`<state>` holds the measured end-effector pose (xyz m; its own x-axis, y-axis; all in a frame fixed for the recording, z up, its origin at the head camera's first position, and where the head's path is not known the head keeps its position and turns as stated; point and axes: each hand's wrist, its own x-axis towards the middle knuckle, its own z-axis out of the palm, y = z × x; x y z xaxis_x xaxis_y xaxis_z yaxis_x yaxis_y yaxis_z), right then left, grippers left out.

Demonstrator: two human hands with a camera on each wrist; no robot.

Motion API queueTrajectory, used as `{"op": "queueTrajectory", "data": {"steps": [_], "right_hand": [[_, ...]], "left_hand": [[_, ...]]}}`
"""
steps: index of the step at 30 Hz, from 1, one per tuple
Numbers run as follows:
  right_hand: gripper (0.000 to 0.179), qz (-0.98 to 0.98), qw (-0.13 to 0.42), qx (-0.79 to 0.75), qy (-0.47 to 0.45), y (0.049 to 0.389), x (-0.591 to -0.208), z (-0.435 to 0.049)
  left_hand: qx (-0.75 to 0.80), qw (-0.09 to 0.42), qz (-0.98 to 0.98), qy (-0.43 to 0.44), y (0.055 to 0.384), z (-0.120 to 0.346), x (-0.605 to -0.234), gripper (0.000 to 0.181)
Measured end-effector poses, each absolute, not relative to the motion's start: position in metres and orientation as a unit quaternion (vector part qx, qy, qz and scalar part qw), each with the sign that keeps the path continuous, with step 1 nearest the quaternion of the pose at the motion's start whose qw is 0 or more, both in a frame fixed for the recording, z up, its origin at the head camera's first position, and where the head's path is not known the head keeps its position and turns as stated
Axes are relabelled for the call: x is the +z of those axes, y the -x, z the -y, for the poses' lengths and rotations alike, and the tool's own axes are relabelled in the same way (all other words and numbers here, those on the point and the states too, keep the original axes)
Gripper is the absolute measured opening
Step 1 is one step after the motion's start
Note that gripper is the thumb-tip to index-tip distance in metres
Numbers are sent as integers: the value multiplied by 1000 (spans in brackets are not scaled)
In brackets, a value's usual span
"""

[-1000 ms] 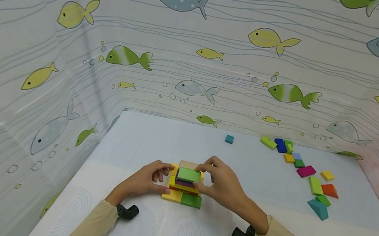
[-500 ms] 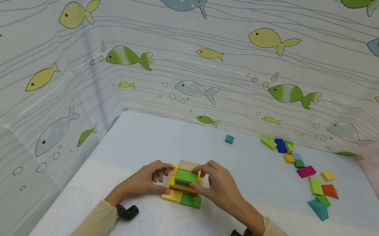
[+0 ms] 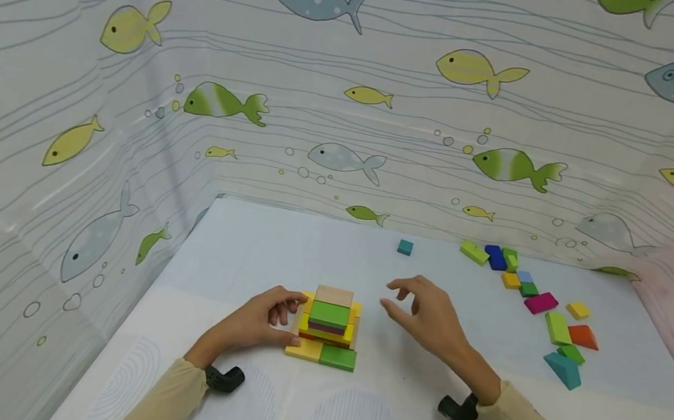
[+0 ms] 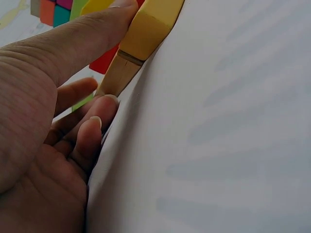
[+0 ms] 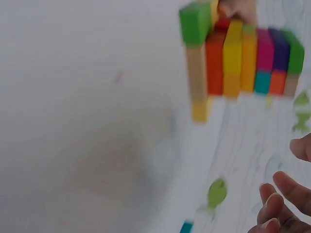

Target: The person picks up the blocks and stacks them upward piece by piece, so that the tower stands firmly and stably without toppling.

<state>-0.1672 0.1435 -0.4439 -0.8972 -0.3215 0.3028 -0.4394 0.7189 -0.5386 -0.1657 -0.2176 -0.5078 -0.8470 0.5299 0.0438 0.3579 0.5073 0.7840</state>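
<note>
A tower of colored wooden building blocks point(image 3: 327, 327) stands in the middle of the table in the head view. On top lie a green block point(image 3: 329, 314) and a plain wood block point(image 3: 334, 296). Its tiers show sideways in the right wrist view. My left hand point(image 3: 255, 319) holds the tower's base from the left, thumb at the front and index finger at the back. In the left wrist view, the thumb point(image 4: 82, 41) touches a yellow block point(image 4: 150, 22). My right hand point(image 3: 432, 319) hovers right of the tower, fingers loosely bent, holding nothing.
Several loose blocks lie at the back right, among them a magenta block point(image 3: 541, 303), an orange block point(image 3: 583, 336) and a teal triangular block point(image 3: 562, 370). One small teal block point(image 3: 405, 247) lies behind the tower. A fish-patterned sheet point(image 3: 353, 116) rises behind the table point(image 3: 277, 245).
My right hand has set the green block square on the tower, let go and drawn back to the right. My left hand stays at the base.
</note>
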Motion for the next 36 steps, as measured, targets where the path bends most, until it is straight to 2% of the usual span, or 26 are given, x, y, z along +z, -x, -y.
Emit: {"op": "queueTrajectory", "data": {"steps": [8,20,29,36], "right_hand": [[34,946,99,293,-98,193,-470,-234],[44,961,83,262,35,184,-479,-350],[51,967,46,225,113,169,-486,-388],[61,965,-10,214,150,161,-476,-390]], "left_hand": [[426,105,-861,-256,166,218,-507,75],[421,104,-865,-251,166,217,-508,74],[419,101,-867,-250,165,216,-506,74],[440,104,-855,-254,166,217,-508,72]]}}
